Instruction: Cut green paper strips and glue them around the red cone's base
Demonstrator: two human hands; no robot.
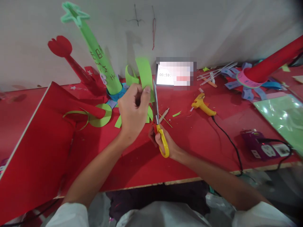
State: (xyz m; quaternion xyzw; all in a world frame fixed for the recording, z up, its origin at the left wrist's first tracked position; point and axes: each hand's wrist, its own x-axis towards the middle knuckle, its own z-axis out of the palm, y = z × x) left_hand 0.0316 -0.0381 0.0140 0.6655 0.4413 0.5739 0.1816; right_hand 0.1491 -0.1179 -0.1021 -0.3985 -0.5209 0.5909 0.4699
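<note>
My left hand (134, 108) pinches a green paper strip (144, 72) between thumb and fingers, raised over the red table. Yellow-handled scissors (163, 143) are in my right hand (167, 142), their blades upright along the right edge of the strip. How far apart the blades are, I cannot tell. More green paper pieces (118, 121) lie behind and below my left hand, partly hidden by it. A pencil (164, 115) and thin green scraps (176, 114) rest just right of the scissors.
A yellow glue gun (203, 105) with a black cord lies to the right. Behind stand a phone (165, 74) and a green paper tube (101, 63). A red board (35, 142) rises at the left. At the right are a purple box (258, 146) and a red tube (274, 61).
</note>
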